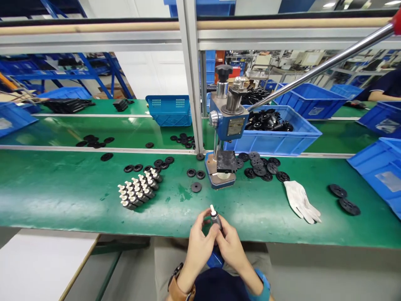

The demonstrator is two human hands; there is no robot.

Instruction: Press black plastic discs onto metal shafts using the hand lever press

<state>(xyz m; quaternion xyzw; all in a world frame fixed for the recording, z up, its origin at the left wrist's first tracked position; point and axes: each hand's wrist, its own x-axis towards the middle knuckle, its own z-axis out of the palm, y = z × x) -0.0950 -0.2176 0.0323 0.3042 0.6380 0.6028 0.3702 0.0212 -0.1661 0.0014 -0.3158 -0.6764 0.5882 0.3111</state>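
My left hand (199, 244) and my right hand (231, 246) meet at the near edge of the green bench, both pinching one small dark cylindrical part with a white tip (214, 216), held upright. A cluster of several like parts (139, 189) lies on the bench to the left. A blue hand press (226, 138) stands straight ahead, its long steel lever (319, 69) angled up to the right. Black discs (262, 167) lie around the press base.
A white glove (301, 201) lies right of the press. A blue bin of black parts (275, 131) sits behind it, with more blue bins (380, 169) at right. A small blue basket (169, 109) stands past a metal post (191, 75). Another person's arm (384, 90) shows far right.
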